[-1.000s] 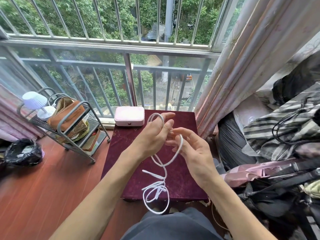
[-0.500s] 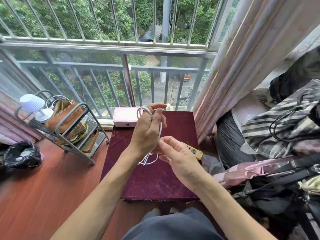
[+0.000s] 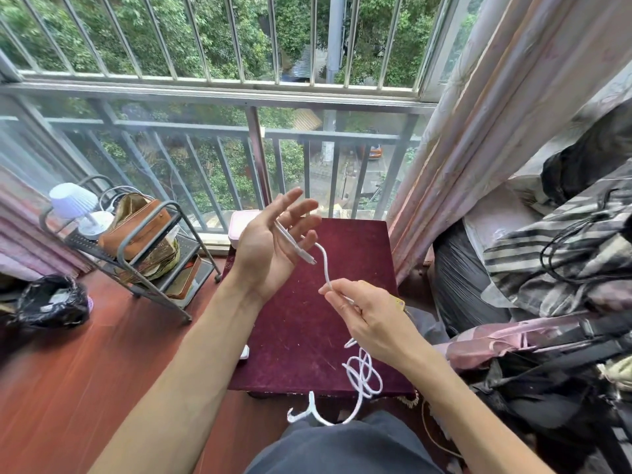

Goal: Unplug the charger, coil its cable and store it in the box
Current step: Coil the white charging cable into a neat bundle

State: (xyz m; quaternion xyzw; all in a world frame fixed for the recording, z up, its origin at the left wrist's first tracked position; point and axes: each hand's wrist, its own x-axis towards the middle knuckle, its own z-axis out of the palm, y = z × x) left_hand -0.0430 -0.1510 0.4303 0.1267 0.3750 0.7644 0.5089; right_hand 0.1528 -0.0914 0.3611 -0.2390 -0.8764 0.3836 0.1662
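The white charger cable (image 3: 325,268) runs from my left hand (image 3: 270,254) to my right hand (image 3: 369,319). My left hand is palm up above the maroon table (image 3: 301,336), fingers spread. The cable's connector end lies across those fingers and the cable loops behind them. My right hand pinches the cable lower down, over the table's right side. Below it the loose cable loops (image 3: 364,374) hang past the table's front edge. The pink box (image 3: 239,222) sits shut at the table's far edge, mostly hidden by my left hand.
A small white object (image 3: 244,352) sits at the table's left edge. A yellow object (image 3: 398,304) peeks out under my right hand. A metal rack (image 3: 150,254) with a lamp and bags stands left. Curtain and piled clothes (image 3: 547,268) crowd the right. Window bars lie beyond.
The coil that was wound around my left hand is gone. That hand has turned palm up with its fingers apart, and the cable now hangs in loose loops below my right hand.
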